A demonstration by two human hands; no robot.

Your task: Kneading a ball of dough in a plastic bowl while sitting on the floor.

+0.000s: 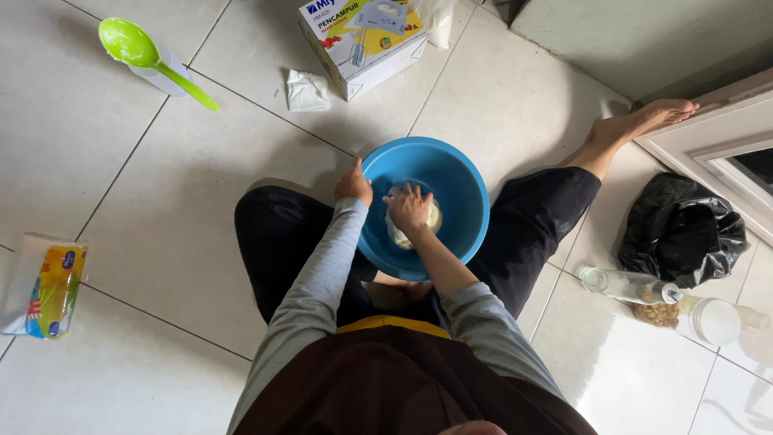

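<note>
On the pale tiled floor (145,242), the left hand (353,184) clamps the blue bowl (459,173) rim while the right hand (409,207), fingers spread, presses the dough (397,235) inside; firm bracing likely stops sliding.

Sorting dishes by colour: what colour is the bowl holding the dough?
Blue bowl, clearest in the head view.

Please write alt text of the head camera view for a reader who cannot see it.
A person sitting on a tiled floor presses the right hand into pale dough in a blue bowl, while the left hand grips its rim. Nearby lie a green spoon and a cardboard box.
</note>
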